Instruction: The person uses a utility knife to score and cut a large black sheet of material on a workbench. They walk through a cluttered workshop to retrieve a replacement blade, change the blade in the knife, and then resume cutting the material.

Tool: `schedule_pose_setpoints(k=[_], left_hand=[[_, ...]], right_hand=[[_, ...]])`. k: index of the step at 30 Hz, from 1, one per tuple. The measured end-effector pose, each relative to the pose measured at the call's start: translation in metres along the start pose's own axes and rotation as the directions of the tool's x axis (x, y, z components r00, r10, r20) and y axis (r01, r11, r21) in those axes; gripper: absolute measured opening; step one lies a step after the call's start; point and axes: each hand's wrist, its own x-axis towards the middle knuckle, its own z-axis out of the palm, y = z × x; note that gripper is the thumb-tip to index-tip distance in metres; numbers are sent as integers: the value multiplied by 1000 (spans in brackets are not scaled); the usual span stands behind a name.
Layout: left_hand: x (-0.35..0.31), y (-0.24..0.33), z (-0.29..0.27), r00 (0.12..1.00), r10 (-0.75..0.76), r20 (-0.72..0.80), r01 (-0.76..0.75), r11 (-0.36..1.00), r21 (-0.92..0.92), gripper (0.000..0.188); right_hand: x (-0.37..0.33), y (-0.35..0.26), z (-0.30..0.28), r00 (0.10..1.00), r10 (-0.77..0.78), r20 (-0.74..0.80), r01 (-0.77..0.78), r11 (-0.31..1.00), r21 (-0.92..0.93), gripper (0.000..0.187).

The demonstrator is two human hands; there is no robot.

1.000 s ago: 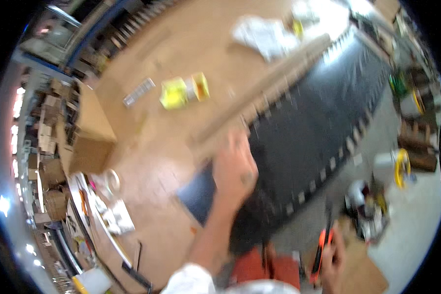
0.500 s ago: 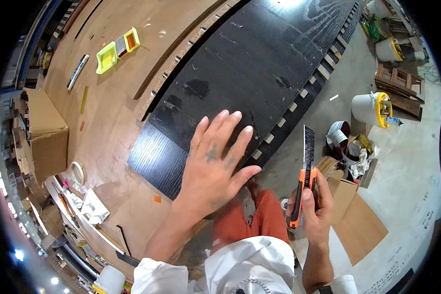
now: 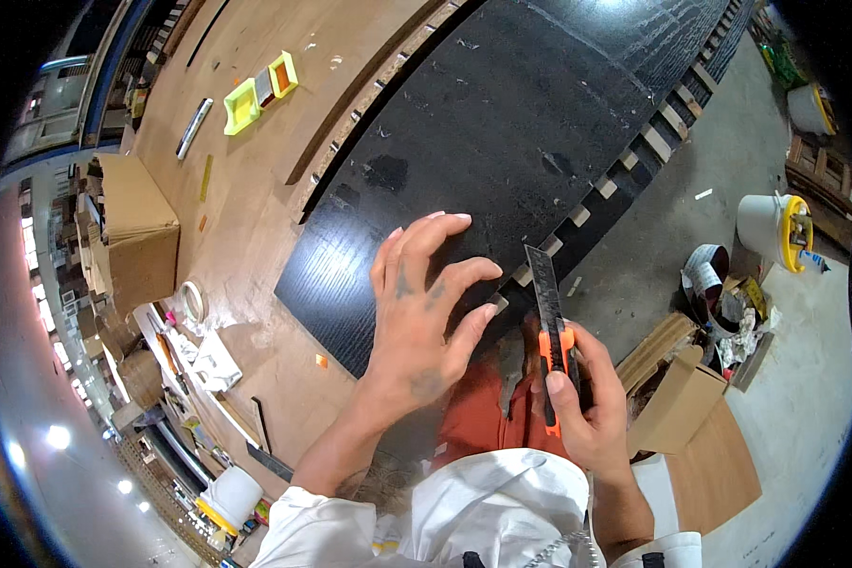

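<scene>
A long black wood-grain panel (image 3: 473,123) lies slantwise on the workbench, with scuffs and dark patches on its surface. Pale wooden blocks (image 3: 579,217) stick out in a row along its right side. Over the panel's near end is my left hand (image 3: 428,298), fingers apart and slightly curled, holding nothing; whether its fingertips touch the surface I cannot tell. My right hand (image 3: 587,402) grips an orange-and-black utility knife (image 3: 556,348). The knife's long, dark blade points up and to the left, its tip close to the panel's right edge and the blocks.
Left on the brown bench top (image 3: 256,204) are a yellow-green tray (image 3: 242,107), a marker (image 3: 194,129), a tape roll (image 3: 193,301) and a cardboard box (image 3: 142,241). On the floor to the right stand a white bucket (image 3: 762,227) and an open carton (image 3: 682,407) among scraps.
My right hand has brought the knife left, its blade now tilted toward the panel's edge. My left hand's fingers have curled a little. The whole view has shifted slightly.
</scene>
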Motion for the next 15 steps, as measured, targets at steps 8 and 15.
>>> schedule_pose_setpoints(k=[8,15], left_hand=[[-4,-15,8,991,121,-49,-125,989,-77,26],[5,-17,7,979,129,-156,-140,988,-59,32]], right_hand=[[1,11,-11,994,92,-61,-89,995,45,45],[-8,13,-4,987,102,-126,-93,993,78,46]])
